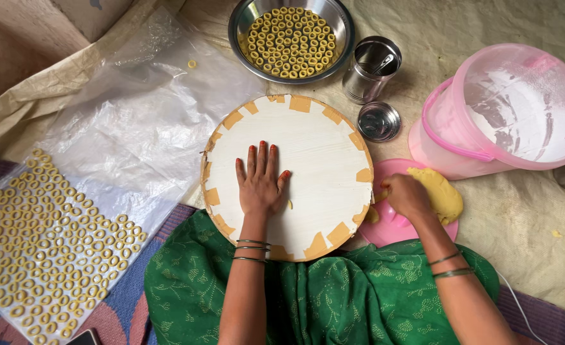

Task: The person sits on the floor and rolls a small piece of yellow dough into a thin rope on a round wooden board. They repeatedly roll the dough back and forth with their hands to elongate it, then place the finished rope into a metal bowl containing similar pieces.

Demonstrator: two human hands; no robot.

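The left hand [260,182] lies flat, fingers spread and holding nothing, on the round white wooden board [320,137], seemingly rolling a small scrap of dough beneath the palm. The right hand [407,195] reaches right of the board and pinches at the yellow lump of dough [441,191] on the pink plastic lid [391,233], fingers closed on its near-left edge. This looks like the step of pulling off a fresh piece; the next move calls for a small, even pinch carried left to the board.
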